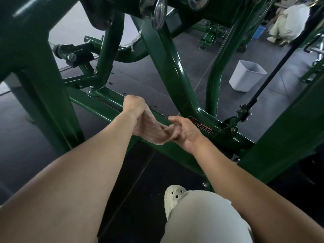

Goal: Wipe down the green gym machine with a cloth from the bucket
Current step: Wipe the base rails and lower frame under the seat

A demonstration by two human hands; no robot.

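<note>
The cloth (150, 128) is stretching between both hands over the low crossbar (98, 106) of the gym machine (168, 67). The left hand (133, 105) is gripping its far end and the right hand (184, 132) is pinching its near end. A warning label (204, 128) is sitting on the crossbar just right of the right hand. The bucket (245, 76) is standing on the floor (219, 48) behind the frame, far right. A knee (206, 216) and shoe (172, 197) are resting nearest the camera.

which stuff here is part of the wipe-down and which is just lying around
In the job: pink cloth, gripped by left hand and right hand; green machine frame; white bucket.
Just around: blue bin; crouching person; far green equipment.
</note>
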